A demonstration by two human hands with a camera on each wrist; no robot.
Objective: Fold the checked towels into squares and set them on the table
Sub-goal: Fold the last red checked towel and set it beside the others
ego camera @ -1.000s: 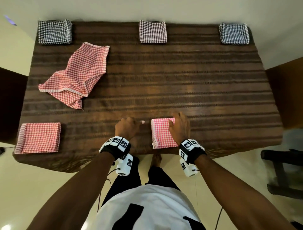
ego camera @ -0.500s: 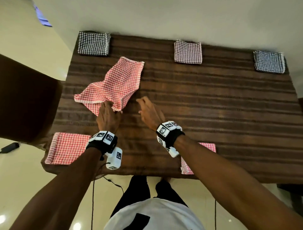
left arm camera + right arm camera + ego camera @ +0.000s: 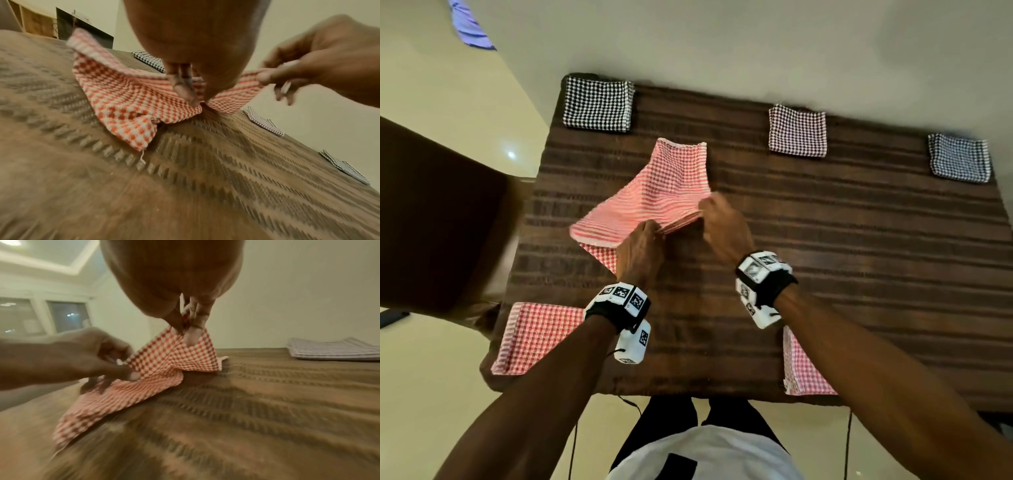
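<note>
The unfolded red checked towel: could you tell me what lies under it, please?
Under the unfolded red checked towel shows only the brown striped tablecloth. Both hands lift its near edge; beneath its flat far part is covered.

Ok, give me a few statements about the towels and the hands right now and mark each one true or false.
1. Both hands pinch the unfolded red checked towel. True: left hand, right hand.
2. Three dark checked folded towels lie along the table's far edge. True.
3. The red towel being handled is already a neat square. False: it is rumpled and partly lifted.
4. The near edge holds no folded towels. False: two red folded ones lie there.
5. The table is bare white. False: a brown striped cloth covers it.
</note>
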